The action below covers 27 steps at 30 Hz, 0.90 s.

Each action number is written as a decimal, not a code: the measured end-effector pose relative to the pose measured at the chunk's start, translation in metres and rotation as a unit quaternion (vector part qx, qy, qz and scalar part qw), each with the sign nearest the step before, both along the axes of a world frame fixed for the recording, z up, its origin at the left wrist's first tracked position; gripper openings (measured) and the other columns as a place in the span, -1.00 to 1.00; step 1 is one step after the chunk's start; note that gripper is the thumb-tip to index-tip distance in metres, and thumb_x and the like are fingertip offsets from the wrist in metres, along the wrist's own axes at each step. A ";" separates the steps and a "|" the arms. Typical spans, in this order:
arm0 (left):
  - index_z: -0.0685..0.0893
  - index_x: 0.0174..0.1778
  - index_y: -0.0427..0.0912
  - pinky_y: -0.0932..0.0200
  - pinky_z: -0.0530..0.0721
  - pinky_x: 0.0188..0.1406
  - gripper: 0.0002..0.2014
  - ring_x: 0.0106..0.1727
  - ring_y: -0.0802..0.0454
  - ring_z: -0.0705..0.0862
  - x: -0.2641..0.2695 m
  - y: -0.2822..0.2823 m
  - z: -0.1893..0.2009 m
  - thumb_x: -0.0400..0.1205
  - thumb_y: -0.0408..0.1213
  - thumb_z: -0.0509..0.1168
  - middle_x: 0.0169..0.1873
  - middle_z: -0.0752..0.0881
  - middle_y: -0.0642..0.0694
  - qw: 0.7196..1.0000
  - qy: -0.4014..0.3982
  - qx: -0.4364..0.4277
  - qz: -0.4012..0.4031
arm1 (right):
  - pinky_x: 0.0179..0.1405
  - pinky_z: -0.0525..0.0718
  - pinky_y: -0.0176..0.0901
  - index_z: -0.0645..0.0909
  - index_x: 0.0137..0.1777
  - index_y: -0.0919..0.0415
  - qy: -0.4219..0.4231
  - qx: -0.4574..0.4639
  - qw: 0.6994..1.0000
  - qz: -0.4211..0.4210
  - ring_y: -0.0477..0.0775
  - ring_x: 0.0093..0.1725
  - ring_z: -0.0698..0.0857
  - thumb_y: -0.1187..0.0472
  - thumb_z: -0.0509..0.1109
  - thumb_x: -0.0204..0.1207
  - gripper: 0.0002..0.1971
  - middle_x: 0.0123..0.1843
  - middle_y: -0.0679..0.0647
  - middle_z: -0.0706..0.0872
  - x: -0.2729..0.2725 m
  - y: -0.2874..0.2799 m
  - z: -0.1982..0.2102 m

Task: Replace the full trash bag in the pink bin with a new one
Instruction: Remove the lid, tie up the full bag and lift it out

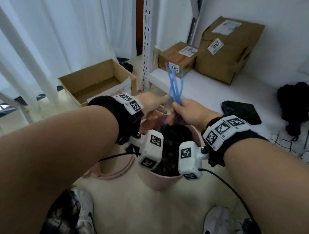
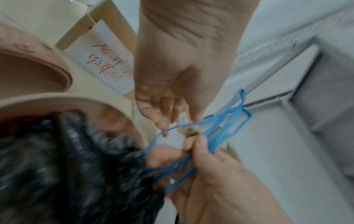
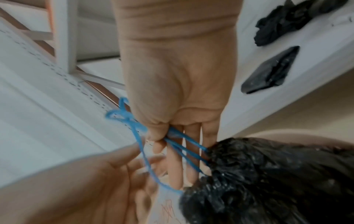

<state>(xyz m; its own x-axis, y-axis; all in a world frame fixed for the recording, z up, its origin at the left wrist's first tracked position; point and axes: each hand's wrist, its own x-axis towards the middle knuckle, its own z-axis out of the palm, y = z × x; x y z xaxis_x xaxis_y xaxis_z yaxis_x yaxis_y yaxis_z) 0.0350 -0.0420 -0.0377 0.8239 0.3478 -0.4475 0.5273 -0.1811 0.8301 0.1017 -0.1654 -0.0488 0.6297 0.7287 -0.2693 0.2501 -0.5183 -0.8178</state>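
The right hand (image 1: 185, 111) pinches the blue drawstrings (image 1: 174, 82) of the black trash bag (image 1: 171, 147) between thumb and fingers, the strands running taut from the gathered bag mouth and their free loops standing up toward the far shelf. The left hand (image 1: 154, 105), just to the left and nearly touching, has relaxed, mostly straight fingers, one fingertip hooking a single loop; it grips nothing firmly. The bag sits inside the pink bin (image 1: 159, 181), between the person's feet, with a pink ring (image 1: 113, 171) on the floor at its near left. Folded black bags (image 1: 241, 111) lie on the white shelf board (image 1: 200, 85) at right. Likely risks: the thin strands may slip from the pinch and reopen the mouth; a loose knot may fail when lifted; a hard pull may tip the light bin or tear the bag neck.
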 end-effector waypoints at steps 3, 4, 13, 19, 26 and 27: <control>0.59 -0.26 -0.19 0.37 0.35 -0.66 -0.81 -0.48 0.10 0.41 0.004 -0.001 0.028 0.67 -0.40 0.18 -0.40 0.55 -0.13 0.998 -0.051 -0.008 -0.025 | -0.36 0.51 -0.33 0.50 -0.31 0.11 -0.003 -0.046 0.999 0.026 -0.10 -0.37 0.62 0.19 0.01 0.75 -0.60 -0.42 -0.05 0.72 -0.004 0.000 0.023; 0.58 -0.24 -0.20 0.38 0.45 -0.64 -0.79 -0.45 0.09 0.46 0.004 -0.002 0.034 0.66 -0.48 0.15 -0.38 0.56 -0.14 0.998 -0.051 -0.022 -0.014 | -0.35 0.53 -0.32 0.52 -0.31 0.12 0.004 -0.051 0.998 0.030 -0.09 -0.36 0.63 0.19 0.02 0.75 -0.60 -0.34 0.01 0.70 -0.004 -0.002 0.029; 0.64 -0.29 -0.22 0.26 0.40 -0.54 -0.75 -0.53 0.07 0.39 0.000 0.002 0.028 0.69 -0.25 0.23 -0.53 0.46 -0.09 0.992 -0.121 -0.020 0.012 | -0.28 0.68 -0.15 0.59 -0.08 0.35 0.087 0.049 0.993 -0.069 0.10 -0.30 0.61 0.19 0.13 0.72 -0.71 -0.27 0.17 0.64 -0.004 -0.012 0.029; 0.57 -0.35 -0.19 0.31 0.30 -0.66 -0.69 -0.57 0.08 0.33 0.012 0.022 0.047 0.71 -0.29 0.10 -0.58 0.46 -0.03 0.963 -0.199 -0.080 0.164 | 0.15 0.59 0.03 0.63 -0.18 0.16 0.073 0.043 0.992 -0.088 0.13 -0.05 0.65 0.11 0.09 0.73 -0.65 -0.17 0.09 0.73 0.011 -0.011 0.028; 0.63 -0.22 -0.17 0.29 0.51 -0.48 -0.61 -0.47 0.07 0.50 0.018 0.025 0.045 0.76 -0.11 -0.01 -0.45 0.58 -0.08 0.948 -0.209 -0.147 0.189 | -0.12 0.66 -0.08 0.40 -0.36 0.19 0.189 0.160 0.946 -0.211 0.16 -0.24 0.71 0.06 -0.04 0.76 -0.55 -0.35 0.23 0.74 0.013 -0.001 0.026; 0.64 -0.23 -0.15 0.28 0.51 -0.42 -0.56 -0.43 0.07 0.50 0.019 0.025 0.042 0.76 -0.08 -0.05 -0.41 0.61 -0.09 0.950 -0.203 -0.146 0.187 | -0.13 0.67 -0.09 0.37 -0.36 0.18 0.210 0.173 0.936 -0.222 0.18 -0.26 0.73 0.02 -0.07 0.75 -0.53 -0.41 0.21 0.76 0.012 0.000 0.026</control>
